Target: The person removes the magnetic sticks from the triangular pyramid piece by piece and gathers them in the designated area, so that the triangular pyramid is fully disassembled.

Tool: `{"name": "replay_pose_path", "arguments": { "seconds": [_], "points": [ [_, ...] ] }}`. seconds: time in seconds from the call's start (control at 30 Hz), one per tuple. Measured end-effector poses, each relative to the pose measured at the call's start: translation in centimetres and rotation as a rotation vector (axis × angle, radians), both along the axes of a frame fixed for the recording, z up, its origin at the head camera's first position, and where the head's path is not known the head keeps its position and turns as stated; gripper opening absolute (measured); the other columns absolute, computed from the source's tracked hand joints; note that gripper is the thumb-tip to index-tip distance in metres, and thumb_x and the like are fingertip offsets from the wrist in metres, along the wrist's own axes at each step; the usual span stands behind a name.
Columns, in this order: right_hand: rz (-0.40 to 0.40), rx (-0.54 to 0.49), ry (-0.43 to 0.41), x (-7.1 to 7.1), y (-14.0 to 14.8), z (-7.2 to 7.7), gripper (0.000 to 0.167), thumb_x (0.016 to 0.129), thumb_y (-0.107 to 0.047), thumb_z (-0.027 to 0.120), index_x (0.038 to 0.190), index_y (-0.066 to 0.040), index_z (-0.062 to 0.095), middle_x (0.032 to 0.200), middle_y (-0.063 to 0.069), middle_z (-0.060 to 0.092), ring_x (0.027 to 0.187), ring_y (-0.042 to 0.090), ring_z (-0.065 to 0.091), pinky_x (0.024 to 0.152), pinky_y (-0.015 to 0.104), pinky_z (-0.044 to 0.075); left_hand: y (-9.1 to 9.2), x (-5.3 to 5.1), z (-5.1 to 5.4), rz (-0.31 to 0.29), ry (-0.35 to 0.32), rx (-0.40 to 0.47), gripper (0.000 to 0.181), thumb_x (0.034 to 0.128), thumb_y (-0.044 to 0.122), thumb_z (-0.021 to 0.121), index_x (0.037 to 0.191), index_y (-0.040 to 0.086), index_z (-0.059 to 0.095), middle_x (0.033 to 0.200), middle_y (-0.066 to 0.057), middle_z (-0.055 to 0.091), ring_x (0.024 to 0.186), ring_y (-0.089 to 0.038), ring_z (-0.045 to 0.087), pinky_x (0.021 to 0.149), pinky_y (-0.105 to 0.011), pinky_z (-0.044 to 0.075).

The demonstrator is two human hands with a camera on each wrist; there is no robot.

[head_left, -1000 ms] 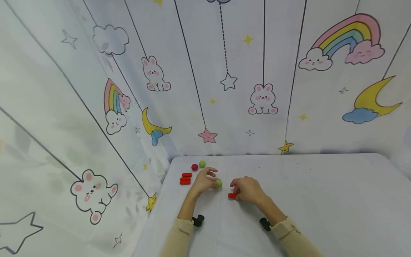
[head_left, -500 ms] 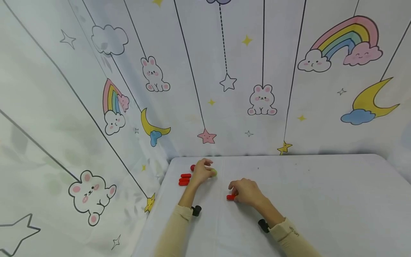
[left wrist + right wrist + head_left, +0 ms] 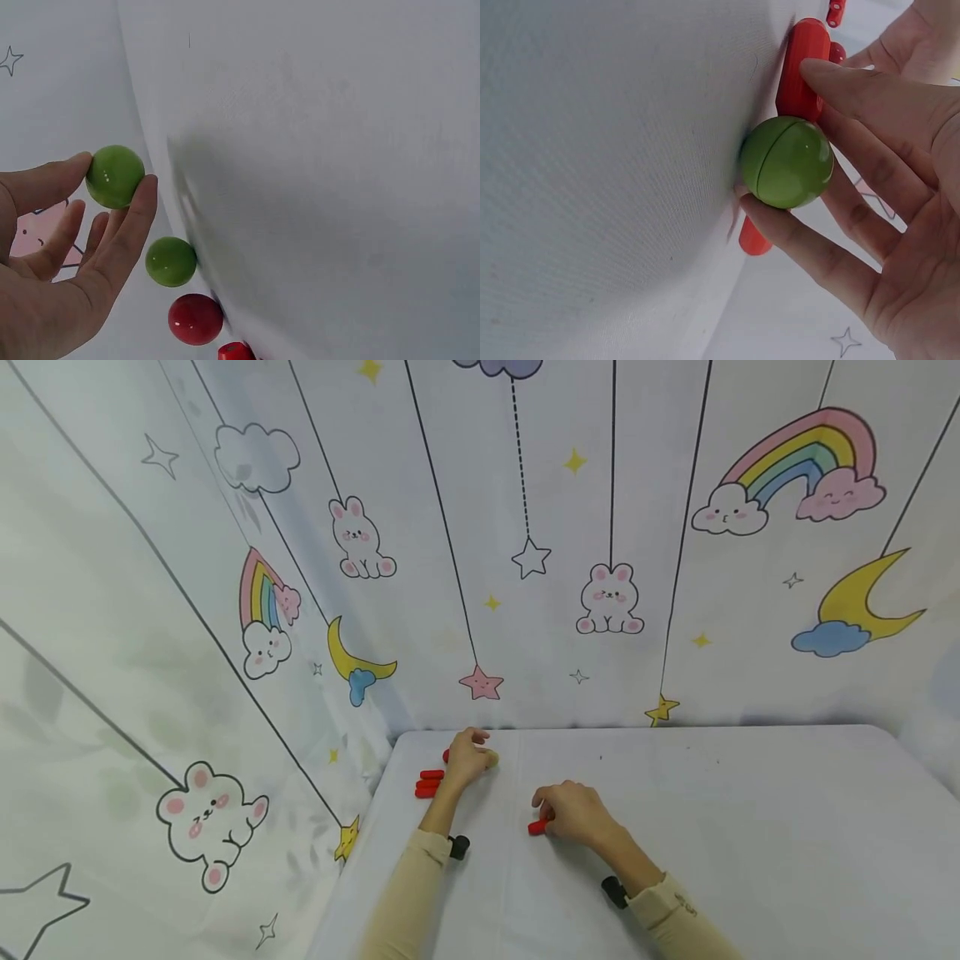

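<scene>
My left hand [image 3: 467, 763] pinches a glossy green ball [image 3: 115, 177] between thumb and fingertips, above the white table. Just past it in the left wrist view lie a second green ball [image 3: 171, 262] and a red ball [image 3: 196, 319]. My right hand [image 3: 911, 187] grips a red rod [image 3: 804, 67] and a seamed green ball [image 3: 787, 162] that touch end to end. Its thumb is on the rod and a fingertip is against the ball. Beyond that finger shows another red rod [image 3: 754, 237]. From the head view, the right hand hides its green ball.
Several red rods [image 3: 427, 792] lie at the table's left side, beside my left forearm. The white table [image 3: 712, 843] stretches off to the right. A printed curtain [image 3: 540, 635] hangs along the back edge and the left side.
My left hand has moved away from me and slightly left with its green ball, toward the red ball. The right hand stays in nearly the same place; the red rod by it has tilted slightly.
</scene>
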State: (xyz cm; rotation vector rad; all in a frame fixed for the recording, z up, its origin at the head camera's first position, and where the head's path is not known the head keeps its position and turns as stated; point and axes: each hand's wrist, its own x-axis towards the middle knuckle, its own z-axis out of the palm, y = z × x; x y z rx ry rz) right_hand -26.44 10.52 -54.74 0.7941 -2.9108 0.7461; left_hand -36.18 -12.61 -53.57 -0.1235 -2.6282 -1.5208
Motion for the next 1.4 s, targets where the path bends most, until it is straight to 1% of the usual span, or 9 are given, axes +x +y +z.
{"name": "replay_pose_path", "arguments": {
  "seconds": [0.2,0.4,0.57,0.7,0.93,1.03,1.17,1.27,1.4],
  "points": [
    [0.002,-0.005,0.003,0.1,0.0,0.0,0.030,0.077,-0.006,0.089,0.104,-0.013,0.077,0.078,-0.009,0.072,0.081,0.016,0.061,0.068,0.041,0.051,0.2,-0.9,-0.3,0.032,0.037,-0.051,0.048,0.0759,-0.009,0.077,0.122,-0.008,0.066,0.120,-0.028,0.063,0.094,-0.030,0.073,0.068,-0.031,0.058],
    [0.005,-0.002,0.012,0.2,0.0,-0.2,0.031,0.076,-0.006,0.089,0.104,-0.013,0.077,0.078,-0.010,0.073,0.081,0.016,0.061,0.067,0.040,0.052,0.5,-1.6,-0.7,0.055,0.076,-0.105,0.047,0.0715,-0.011,0.074,0.118,-0.008,0.067,0.112,-0.023,0.064,0.090,-0.030,0.071,0.076,-0.035,0.057],
    [0.011,-0.007,0.004,0.3,0.0,-0.1,0.030,0.077,-0.005,0.088,0.104,-0.013,0.077,0.077,-0.009,0.073,0.081,0.016,0.061,0.067,0.040,0.052,0.7,-2.4,-1.6,0.057,0.070,-0.159,0.048,0.0722,-0.009,0.072,0.120,-0.008,0.066,0.112,-0.023,0.063,0.090,-0.029,0.067,0.080,-0.038,0.055],
    [0.011,-0.010,0.011,0.4,0.0,0.0,0.029,0.077,-0.005,0.088,0.103,-0.013,0.078,0.077,-0.010,0.073,0.080,0.015,0.062,0.067,0.039,0.052,0.9,-2.9,-2.0,0.063,0.071,-0.233,0.046,0.0747,-0.007,0.071,0.120,-0.003,0.067,0.111,-0.018,0.062,0.091,-0.029,0.062,0.083,-0.042,0.052],
    [0.021,-0.018,0.029,0.4,0.1,0.0,0.030,0.076,-0.005,0.089,0.103,-0.012,0.078,0.079,-0.007,0.074,0.080,0.016,0.063,0.066,0.039,0.052,1.7,-2.4,-1.3,0.059,0.089,-0.322,0.040,0.0804,-0.009,0.065,0.120,-0.002,0.065,0.112,-0.019,0.061,0.093,-0.032,0.059,0.087,-0.048,0.052],
    [0.024,-0.017,0.032,0.4,0.2,0.1,0.031,0.076,-0.006,0.089,0.103,-0.013,0.077,0.079,-0.008,0.074,0.080,0.016,0.064,0.066,0.038,0.052,1.8,-2.1,-1.0,0.057,0.082,-0.344,0.038,0.0825,-0.007,0.066,0.120,-0.001,0.065,0.114,-0.020,0.061,0.094,-0.032,0.060,0.087,-0.049,0.053],
    [0.022,-0.012,0.030,0.3,0.2,0.1,0.031,0.076,-0.006,0.089,0.104,-0.013,0.077,0.079,-0.009,0.073,0.080,0.016,0.063,0.066,0.039,0.052,1.8,-2.0,-1.2,0.063,0.064,-0.381,0.035,0.0855,-0.003,0.066,0.120,0.003,0.064,0.121,-0.019,0.060,0.094,-0.031,0.060,0.083,-0.045,0.053],
    [0.020,-0.010,0.030,0.3,0.2,0.1,0.030,0.077,-0.005,0.088,0.104,-0.013,0.077,0.079,-0.008,0.073,0.081,0.016,0.062,0.067,0.039,0.052,1.7,-1.9,-1.3,0.059,0.070,-0.385,0.035,0.0863,-0.003,0.065,0.121,0.003,0.065,0.126,-0.019,0.059,0.092,-0.030,0.059,0.078,-0.043,0.052],
    [0.025,-0.019,0.022,0.3,0.2,0.3,0.031,0.076,-0.003,0.088,0.104,-0.013,0.077,0.080,-0.007,0.074,0.082,0.017,0.063,0.068,0.040,0.052,1.3,-1.0,-1.0,0.055,0.097,-0.343,0.036,0.0856,-0.001,0.070,0.121,0.003,0.065,0.131,-0.020,0.056,0.096,-0.030,0.061,0.079,-0.045,0.053]
  ]
}}
